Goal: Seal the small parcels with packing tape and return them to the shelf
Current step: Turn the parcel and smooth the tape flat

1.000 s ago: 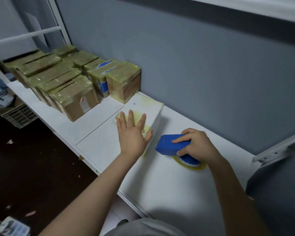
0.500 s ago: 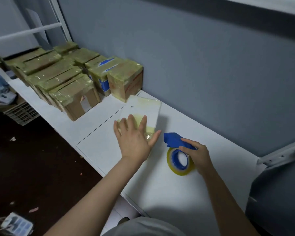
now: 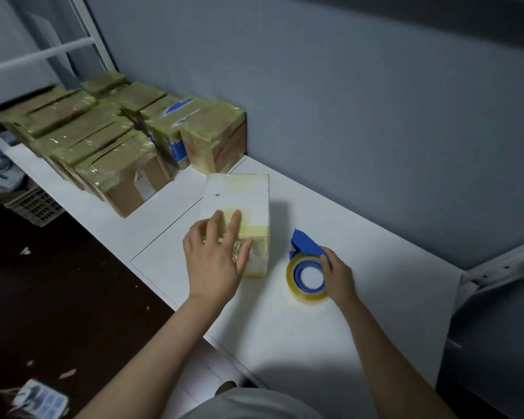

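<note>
On my feed the small white parcel banded with yellowish clear tape (image 3: 242, 201) sits just above the middle of the frame, on the white shelf board (image 3: 315, 343). The left hand (image 3: 215, 261) lies over its near end, fingers stretched across the top and the thumb against the near face. It presses rather than grips, and it hides that corner of the parcel from me.

Just right of the parcel, not touching it, the blue plastic tape dispenser (image 3: 307, 276) lies on its side with its yellowish roll flat on the board. The right hand (image 3: 339, 276) holds it at the right rim with fingertips curled onto the blue part. The thumb is hidden from me. The two hands are apart, one on each thing.

In the upper left stands a packed row of brown cardboard parcels under greenish tape (image 3: 109, 152). They are blurred, and those farthest back run together so that I cannot count them. The nearest one almost meets the white parcel's far end.

At the left edge a pale plastic crate (image 3: 34, 204) is half hidden beneath the shelf. A smeared light object (image 3: 40, 400) on the dark floor at lower left is beyond my telling.
</note>
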